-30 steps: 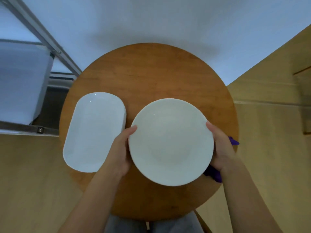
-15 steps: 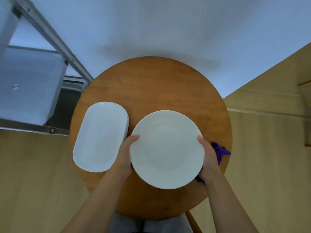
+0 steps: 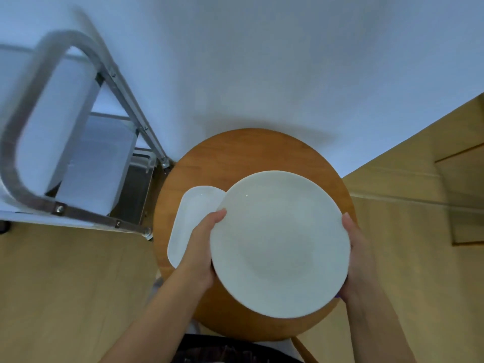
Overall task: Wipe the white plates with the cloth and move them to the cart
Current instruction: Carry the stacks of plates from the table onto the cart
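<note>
A person's left hand (image 3: 200,254) and right hand (image 3: 360,260) grip opposite rims of a round white plate (image 3: 280,243) held over a round wooden table (image 3: 235,158), fingers curled under it, overlapping an oblong white plate (image 3: 190,218) beside a metal cart (image 3: 78,158).

A round white plate (image 3: 280,244) is held between the left grip (image 3: 203,254) and right grip (image 3: 357,254), thumbs on its rim. A white oblong plate (image 3: 191,221) lies beyond the left grip. A purple cloth (image 3: 338,296) peeks under the right grip. The metal cart (image 3: 65,153) stands far left.
</note>
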`<action>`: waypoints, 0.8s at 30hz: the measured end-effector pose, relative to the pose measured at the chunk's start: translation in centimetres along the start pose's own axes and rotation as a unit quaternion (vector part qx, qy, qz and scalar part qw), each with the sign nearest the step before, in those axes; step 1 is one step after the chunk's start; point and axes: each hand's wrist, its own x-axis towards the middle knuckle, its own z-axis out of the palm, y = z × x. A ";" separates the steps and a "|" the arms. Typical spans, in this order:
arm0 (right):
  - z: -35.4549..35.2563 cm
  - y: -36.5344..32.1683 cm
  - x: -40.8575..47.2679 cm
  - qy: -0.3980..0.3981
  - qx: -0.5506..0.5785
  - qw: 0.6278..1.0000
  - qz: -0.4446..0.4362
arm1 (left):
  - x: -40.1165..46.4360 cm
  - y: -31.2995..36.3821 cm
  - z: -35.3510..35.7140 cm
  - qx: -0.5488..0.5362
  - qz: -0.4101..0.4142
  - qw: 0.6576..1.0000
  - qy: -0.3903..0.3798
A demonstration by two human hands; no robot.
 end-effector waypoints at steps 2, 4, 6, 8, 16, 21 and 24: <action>3.1 -0.2 -1.6 0.013 -0.002 1.000 -0.005 | -1.2 2.7 -1.7 0.013 -0.003 1.000 -0.008; 6.6 0.1 -3.4 0.021 0.007 1.000 -0.008 | -2.3 5.5 -4.0 0.025 -0.010 1.000 -0.016; 10.3 0.8 -5.1 0.029 0.021 0.999 -0.012 | -3.6 8.6 -6.4 0.043 -0.012 0.999 -0.024; 13.9 1.6 -6.4 0.028 0.041 0.999 -0.012 | -4.8 11.5 -9.0 0.061 -0.008 0.998 -0.034; 25.5 3.4 -9.2 -0.063 0.039 0.997 -0.009 | -9.9 19.4 -17.0 0.040 0.039 0.998 -0.011; 29.9 3.4 -9.8 -0.128 0.008 0.992 0.000 | -13.2 21.3 -20.0 -0.020 0.098 0.994 0.047; 32.8 3.2 -10.4 -0.164 -0.019 0.986 0.002 | -14.9 22.0 -21.8 -0.057 0.124 0.988 0.073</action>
